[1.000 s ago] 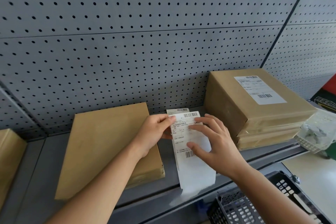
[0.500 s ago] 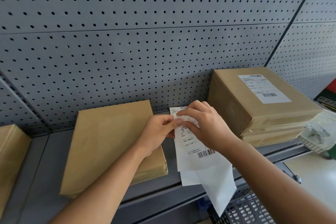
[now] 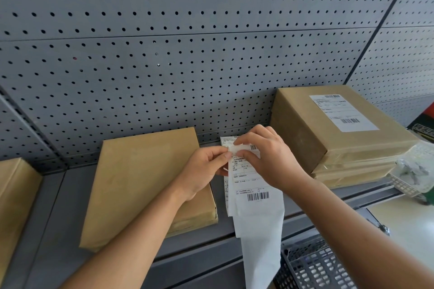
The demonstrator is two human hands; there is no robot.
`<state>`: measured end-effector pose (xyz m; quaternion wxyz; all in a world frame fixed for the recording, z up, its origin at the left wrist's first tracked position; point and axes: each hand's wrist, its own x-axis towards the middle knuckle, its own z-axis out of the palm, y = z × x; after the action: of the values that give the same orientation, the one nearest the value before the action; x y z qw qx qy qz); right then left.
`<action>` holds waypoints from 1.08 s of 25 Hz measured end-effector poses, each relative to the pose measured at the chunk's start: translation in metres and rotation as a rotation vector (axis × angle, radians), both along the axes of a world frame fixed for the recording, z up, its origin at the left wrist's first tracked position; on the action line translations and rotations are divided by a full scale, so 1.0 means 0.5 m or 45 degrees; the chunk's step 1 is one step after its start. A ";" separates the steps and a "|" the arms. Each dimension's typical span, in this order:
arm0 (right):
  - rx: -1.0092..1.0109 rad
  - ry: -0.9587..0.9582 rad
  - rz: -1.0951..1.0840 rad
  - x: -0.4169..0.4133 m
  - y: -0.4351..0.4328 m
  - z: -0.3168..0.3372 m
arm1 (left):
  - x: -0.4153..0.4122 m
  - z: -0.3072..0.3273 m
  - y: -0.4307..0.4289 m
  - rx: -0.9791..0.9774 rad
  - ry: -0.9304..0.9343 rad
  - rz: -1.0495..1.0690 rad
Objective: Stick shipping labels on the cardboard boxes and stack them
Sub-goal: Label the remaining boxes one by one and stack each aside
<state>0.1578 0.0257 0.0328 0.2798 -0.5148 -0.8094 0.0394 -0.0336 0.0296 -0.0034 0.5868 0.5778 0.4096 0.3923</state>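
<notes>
A strip of white shipping labels lies on the grey shelf between two sets of boxes and hangs over its front edge. My left hand pinches the strip's upper left edge. My right hand pinches the curled top corner of a label, which is lifted off its backing. An unlabelled flat cardboard box lies to the left of my hands. At the right stands a stack of cardboard boxes, the top one bearing a stuck label.
A grey pegboard wall backs the shelf. Another cardboard box shows at the far left edge. A dark plastic basket sits below the shelf front. A clear bag on a white tray lies at the right.
My right hand moved up from lying flat on the strip to pinching its top corner and curling it back. The strip's loose tail slid further over the shelf edge.
</notes>
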 end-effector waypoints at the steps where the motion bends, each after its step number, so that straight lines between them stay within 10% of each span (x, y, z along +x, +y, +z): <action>1: 0.010 0.003 -0.001 0.000 0.000 -0.001 | 0.000 0.000 0.000 -0.003 -0.003 -0.004; 27: 0.151 0.112 0.071 -0.004 0.005 -0.020 | -0.006 0.000 0.003 -0.038 -0.047 0.071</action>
<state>0.1556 0.0281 0.0229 0.3437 -0.4724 -0.8113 0.0219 -0.0367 0.0311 -0.0034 0.5918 0.5500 0.4205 0.4129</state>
